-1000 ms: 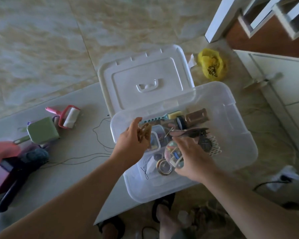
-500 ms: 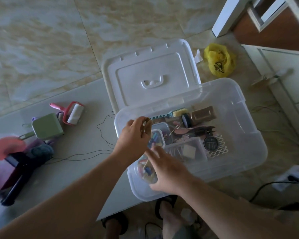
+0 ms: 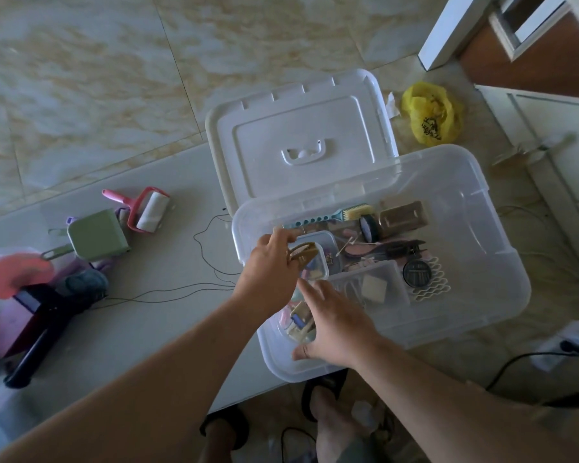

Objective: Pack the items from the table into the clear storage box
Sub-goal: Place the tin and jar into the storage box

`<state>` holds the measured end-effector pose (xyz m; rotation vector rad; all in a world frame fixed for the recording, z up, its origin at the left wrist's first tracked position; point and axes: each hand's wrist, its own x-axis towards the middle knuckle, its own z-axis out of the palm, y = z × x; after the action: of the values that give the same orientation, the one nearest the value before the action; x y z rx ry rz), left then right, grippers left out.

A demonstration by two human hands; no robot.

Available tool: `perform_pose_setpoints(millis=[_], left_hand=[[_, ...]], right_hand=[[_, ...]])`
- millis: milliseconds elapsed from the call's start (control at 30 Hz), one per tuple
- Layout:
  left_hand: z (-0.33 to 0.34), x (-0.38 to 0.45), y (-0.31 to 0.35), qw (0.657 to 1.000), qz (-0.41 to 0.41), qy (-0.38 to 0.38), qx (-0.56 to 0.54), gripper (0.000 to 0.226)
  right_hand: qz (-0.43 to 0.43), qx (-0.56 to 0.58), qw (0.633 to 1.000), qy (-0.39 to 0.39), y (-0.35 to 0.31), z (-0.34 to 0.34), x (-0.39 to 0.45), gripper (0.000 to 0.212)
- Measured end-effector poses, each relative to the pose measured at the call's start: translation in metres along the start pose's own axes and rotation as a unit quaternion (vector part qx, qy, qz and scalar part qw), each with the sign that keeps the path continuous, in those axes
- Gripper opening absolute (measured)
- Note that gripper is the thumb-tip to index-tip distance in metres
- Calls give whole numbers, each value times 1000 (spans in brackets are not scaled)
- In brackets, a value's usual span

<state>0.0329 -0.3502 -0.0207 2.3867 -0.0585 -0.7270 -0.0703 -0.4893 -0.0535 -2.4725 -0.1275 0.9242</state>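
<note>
The clear storage box (image 3: 502, 255) sits at the table's right end, its white lid (image 3: 301, 128) lying open behind it. Inside are a teal brush (image 3: 345, 215), a black tape roll (image 3: 368, 228), a small square case (image 3: 318, 262) and other small items. My left hand (image 3: 268, 272) holds a brown hair claw clip (image 3: 303, 252) over the box's left side. My right hand (image 3: 338, 329) grips a round clear case (image 3: 298, 324) of small bits from above, in the box's near left corner.
On the table to the left lie a pink lint roller (image 3: 149, 210), a green handled box (image 3: 97, 235), dark thread (image 3: 208, 248), blue-grey yarn (image 3: 84, 282) and a dark maroon tool (image 3: 37, 322). A yellow bag (image 3: 432, 115) and a power strip (image 3: 562, 349) lie on the floor.
My right hand carried the round clear case from the box's middle to its near left corner. My left hand stayed over the left side with the clip.
</note>
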Motion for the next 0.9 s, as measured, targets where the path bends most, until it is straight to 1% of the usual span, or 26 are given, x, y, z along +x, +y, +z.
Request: perform_pose_setpoints(millis=[67,200,300,367,433,500,533,600,667,700,733,767,800,833,867,900], left_hand=[[-3,1,1,1000,6,14,13,32],[-8,11,1,998,43,37,30,31],[-6,23,-1,991,81,74,79,29],[-3,34,-4,982,116,90,121,30],[2,46,-9,971,144,76,174,26],[7,59,-15,971,130,42,196,25],[9,64,-15,966,127,19,226,23],[14,74,-13,941,146,-9,305,18],[16,82,-9,926,135,-38,352,16],[17,84,-6,915,130,-59,377,16],[19,86,-5,902,125,-91,402,16],[20,84,-5,881,136,-124,435,15],[21,82,-6,851,146,-149,481,12],[22,81,-10,828,163,-155,513,9],[21,79,-11,808,172,-165,539,7],[19,78,-12,795,180,-172,553,6]], right_hand=[[5,2,1000,5,3,0,1,120],[5,10,1000,-16,6,-4,-1,116],[-8,-14,999,-37,12,-8,-1,113],[-15,-35,999,-34,18,-10,-2,108],[-18,-37,999,-29,24,-12,-3,100],[-27,-19,999,-19,30,-15,-5,93],[-33,-3,999,-7,34,-17,-6,88],[-30,11,999,37,46,-20,-8,77],[21,2,997,77,59,-22,-9,70],[53,4,996,77,65,-22,-8,71],[72,5,995,61,68,-22,-8,73],[80,3,996,36,70,-20,-7,76],[83,-2,997,9,69,-18,-5,78],[85,-7,996,-17,66,-16,-3,77],[87,-13,996,-35,63,-14,-1,73],[87,-23,995,-43,58,-11,2,65]])
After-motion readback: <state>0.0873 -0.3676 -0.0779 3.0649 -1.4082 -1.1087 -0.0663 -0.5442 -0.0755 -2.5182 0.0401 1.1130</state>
